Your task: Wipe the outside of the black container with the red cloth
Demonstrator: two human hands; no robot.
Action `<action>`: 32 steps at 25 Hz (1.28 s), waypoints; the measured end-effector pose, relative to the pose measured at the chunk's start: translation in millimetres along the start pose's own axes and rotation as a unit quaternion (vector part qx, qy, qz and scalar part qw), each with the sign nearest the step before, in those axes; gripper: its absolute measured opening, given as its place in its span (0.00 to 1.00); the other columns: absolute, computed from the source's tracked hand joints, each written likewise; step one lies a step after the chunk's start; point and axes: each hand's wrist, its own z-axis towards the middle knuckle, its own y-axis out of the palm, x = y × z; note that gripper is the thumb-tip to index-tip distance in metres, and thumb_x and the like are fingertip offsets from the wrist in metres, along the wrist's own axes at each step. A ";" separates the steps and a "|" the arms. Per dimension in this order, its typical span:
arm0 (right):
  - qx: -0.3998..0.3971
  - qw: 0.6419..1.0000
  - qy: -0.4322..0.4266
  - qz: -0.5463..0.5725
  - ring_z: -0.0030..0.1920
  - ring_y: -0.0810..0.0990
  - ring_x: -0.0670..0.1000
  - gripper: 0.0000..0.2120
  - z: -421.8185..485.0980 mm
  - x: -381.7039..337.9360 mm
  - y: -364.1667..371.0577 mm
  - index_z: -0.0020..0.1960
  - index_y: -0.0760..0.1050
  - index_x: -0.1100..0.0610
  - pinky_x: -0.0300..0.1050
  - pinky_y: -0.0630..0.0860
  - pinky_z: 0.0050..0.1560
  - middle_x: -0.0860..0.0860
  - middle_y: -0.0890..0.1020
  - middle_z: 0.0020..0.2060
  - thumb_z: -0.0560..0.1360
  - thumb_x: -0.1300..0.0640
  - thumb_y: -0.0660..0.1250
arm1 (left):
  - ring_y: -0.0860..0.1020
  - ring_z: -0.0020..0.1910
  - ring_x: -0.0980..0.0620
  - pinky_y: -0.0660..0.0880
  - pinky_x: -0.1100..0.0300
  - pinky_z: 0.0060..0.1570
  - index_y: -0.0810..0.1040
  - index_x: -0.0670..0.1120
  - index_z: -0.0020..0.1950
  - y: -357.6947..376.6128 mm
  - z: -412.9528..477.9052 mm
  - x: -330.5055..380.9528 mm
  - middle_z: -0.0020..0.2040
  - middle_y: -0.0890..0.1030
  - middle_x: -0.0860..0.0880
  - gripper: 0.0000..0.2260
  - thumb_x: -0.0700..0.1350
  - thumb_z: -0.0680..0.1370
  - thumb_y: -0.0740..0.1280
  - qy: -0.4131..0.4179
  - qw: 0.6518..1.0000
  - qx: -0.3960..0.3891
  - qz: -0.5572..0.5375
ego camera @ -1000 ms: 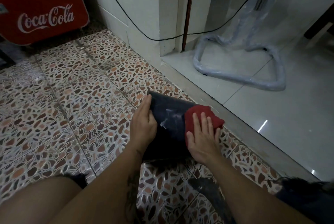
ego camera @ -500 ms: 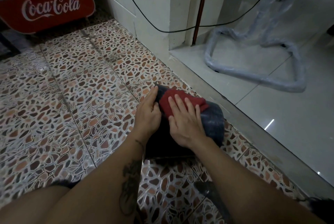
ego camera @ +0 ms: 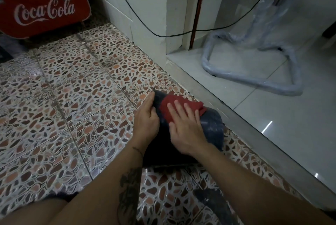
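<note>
Taking the black container [ego camera: 211,130] as the landmark: its upper face is covered by the right hand [ego camera: 185,130] laid flat on the red cloth [ego camera: 174,106], and its left edge is gripped by the left hand [ego camera: 146,123]. To its left, wide bare patterned floor [ego camera: 72,97] is left open. To its right, passage is narrowed by a grey threshold strip [ego camera: 236,115] just beside it. Beyond it, a wall corner [ego camera: 154,25], a hanging black cable [ego camera: 145,23] and a wrapped tubular frame [ego camera: 254,79] are found; a red cooler [ego camera: 43,6] stands far to its left
</note>
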 end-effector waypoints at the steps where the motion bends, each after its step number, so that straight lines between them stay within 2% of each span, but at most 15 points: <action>1: 0.012 0.999 -0.038 -0.010 0.81 0.39 0.53 0.32 -23.7 1.4 6.5 0.82 0.42 0.45 0.61 0.37 0.78 0.47 0.43 0.82 0.80 0.48 0.49 | 0.67 0.73 0.51 0.63 0.51 0.74 0.67 0.54 0.76 -0.3 0.9 2.1 0.75 0.70 0.51 0.23 0.39 0.82 0.56 -0.009 1.000 -0.003 -0.001; 4: 0.018 0.996 -0.084 -0.038 0.80 0.34 0.50 0.34 -68.1 16.1 24.8 0.82 0.41 0.44 0.61 0.39 0.79 0.45 0.39 0.82 0.80 0.51 0.52 | 0.67 0.73 0.52 0.62 0.51 0.74 0.68 0.56 0.75 -0.3 -1.9 1.8 0.75 0.70 0.53 0.23 0.41 0.81 0.56 -0.012 1.000 0.000 -0.024; 7: 0.031 0.997 -0.067 -0.024 0.80 0.36 0.49 0.32 -71.0 18.0 25.7 0.82 0.44 0.42 0.60 0.39 0.79 0.43 0.41 0.82 0.81 0.49 0.51 | 0.67 0.73 0.52 0.61 0.51 0.75 0.69 0.58 0.74 -1.3 -4.3 0.9 0.74 0.70 0.55 0.25 0.41 0.78 0.56 -0.020 0.999 -0.017 -0.047; 10: 0.046 0.999 -0.022 0.020 0.81 0.44 0.50 0.30 -35.6 7.3 9.8 0.81 0.50 0.42 0.58 0.40 0.79 0.45 0.49 0.82 0.80 0.48 0.48 | 0.67 0.73 0.56 0.61 0.56 0.74 0.70 0.56 0.74 -7.9 -0.3 0.3 0.74 0.70 0.54 0.28 0.38 0.76 0.58 -0.030 0.997 -0.040 -0.064; 13: 0.013 0.998 0.041 0.049 0.80 0.55 0.54 0.30 31.0 -0.1 -13.4 0.80 0.59 0.45 0.59 0.48 0.79 0.47 0.59 0.81 0.78 0.47 0.47 | 0.65 0.72 0.59 0.59 0.61 0.73 0.69 0.52 0.75 -13.0 -5.8 2.0 0.73 0.68 0.58 0.28 0.35 0.75 0.59 -0.025 0.995 -0.061 -0.080; 16: -0.070 0.988 0.099 0.093 0.77 0.62 0.55 0.30 92.6 2.3 -23.2 0.78 0.64 0.46 0.57 0.55 0.77 0.49 0.65 0.79 0.76 0.48 0.48 | 0.64 0.71 0.63 0.57 0.65 0.72 0.69 0.51 0.75 -4.8 -8.5 0.0 0.69 0.67 0.62 0.28 0.33 0.76 0.59 -0.022 0.993 -0.041 -0.107; 19: -0.060 0.987 0.108 0.100 0.75 0.67 0.55 0.34 104.9 3.6 -18.1 0.76 0.67 0.42 0.57 0.60 0.75 0.48 0.70 0.76 0.71 0.47 0.46 | 0.67 0.67 0.66 0.61 0.73 0.65 0.71 0.51 0.73 6.2 -7.9 -3.1 0.69 0.70 0.60 0.26 0.33 0.77 0.59 -0.042 0.982 -0.013 -0.181; 22: 0.014 0.993 0.024 0.111 0.76 0.64 0.53 0.32 75.1 3.0 -10.8 0.75 0.68 0.43 0.58 0.55 0.77 0.47 0.69 0.76 0.73 0.51 0.48 | 0.72 0.57 0.74 0.67 0.77 0.55 0.74 0.48 0.71 7.4 -2.8 -3.5 0.65 0.74 0.61 0.23 0.32 0.78 0.60 -0.070 0.965 -0.003 -0.253; 26: 0.071 0.992 -0.055 0.086 0.80 0.55 0.51 0.30 -3.4 15.6 4.1 0.77 0.65 0.42 0.56 0.45 0.80 0.46 0.63 0.79 0.76 0.55 0.51 | 0.75 0.62 0.63 0.70 0.67 0.62 0.76 0.50 0.70 8.1 1.3 -5.5 0.66 0.76 0.58 0.21 0.35 0.78 0.62 -0.098 0.960 -0.005 -0.261; 28: 0.075 0.993 -0.076 0.040 0.81 0.48 0.49 0.29 -40.0 31.5 15.0 0.78 0.60 0.40 0.55 0.40 0.79 0.44 0.57 0.81 0.78 0.54 0.51 | 0.74 0.60 0.64 0.69 0.69 0.60 0.75 0.54 0.70 10.3 -1.6 -3.5 0.66 0.76 0.58 0.21 0.39 0.79 0.61 -0.093 0.974 0.008 -0.204; 30: 0.083 0.995 -0.053 0.008 0.81 0.43 0.48 0.30 -63.2 51.7 22.2 0.80 0.54 0.39 0.56 0.39 0.79 0.44 0.52 0.82 0.79 0.52 0.51 | 0.73 0.63 0.62 0.66 0.67 0.64 0.74 0.57 0.70 11.3 -6.5 0.0 0.68 0.76 0.57 0.22 0.41 0.78 0.60 -0.068 0.990 0.017 -0.119; 32: 0.104 0.994 0.034 -0.001 0.81 0.43 0.49 0.29 -66.1 71.1 20.7 0.81 0.51 0.41 0.59 0.42 0.79 0.45 0.51 0.82 0.80 0.48 0.49 | 0.72 0.68 0.57 0.64 0.60 0.70 0.73 0.57 0.71 10.6 -9.7 2.9 0.70 0.75 0.56 0.23 0.43 0.78 0.60 -0.045 0.997 0.006 -0.069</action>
